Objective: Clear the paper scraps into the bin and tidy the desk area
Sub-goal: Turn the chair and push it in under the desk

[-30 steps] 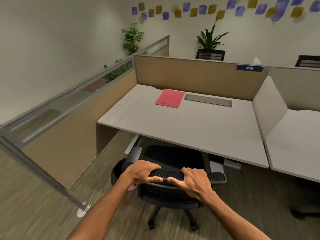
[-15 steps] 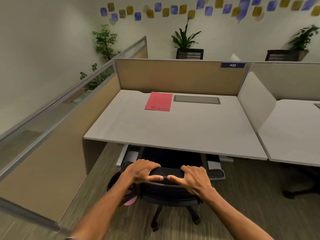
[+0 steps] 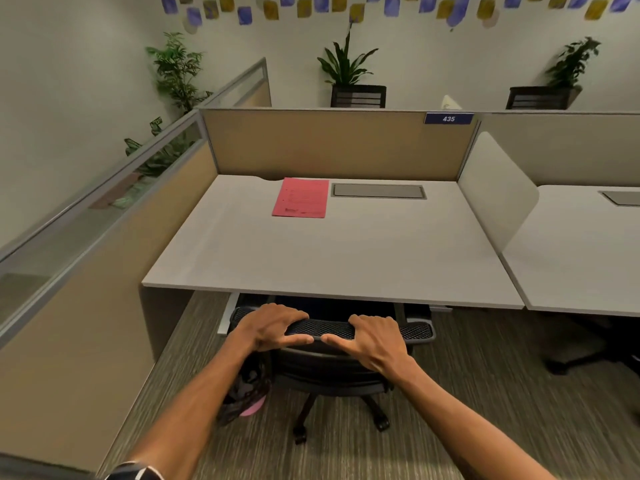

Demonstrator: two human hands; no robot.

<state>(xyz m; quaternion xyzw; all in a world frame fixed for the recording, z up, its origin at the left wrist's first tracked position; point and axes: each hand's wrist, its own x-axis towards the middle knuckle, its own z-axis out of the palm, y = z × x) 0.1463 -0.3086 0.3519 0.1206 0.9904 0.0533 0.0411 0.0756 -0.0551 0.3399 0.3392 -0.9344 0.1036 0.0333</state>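
Observation:
A black mesh office chair (image 3: 332,362) stands tucked under the front edge of the pale grey desk (image 3: 329,258). My left hand (image 3: 270,327) and my right hand (image 3: 374,341) both grip the top of the chair's backrest, side by side, thumbs nearly touching. A red paper folder (image 3: 301,197) lies flat at the back of the desk, beside a grey cable hatch (image 3: 378,191). A dark bin (image 3: 244,393) with a pink scrap showing sits on the carpet left of the chair, partly hidden behind my left forearm.
Tan partition panels (image 3: 332,143) enclose the desk at the back and left. A white divider (image 3: 495,188) separates it from the neighbouring desk (image 3: 581,251) on the right, where another chair base (image 3: 588,355) stands. Potted plants (image 3: 346,67) line the far wall.
Both hands have pushed the chair forward, so its seat now sits further under the desk. My view has moved closer and squared up to the desk.

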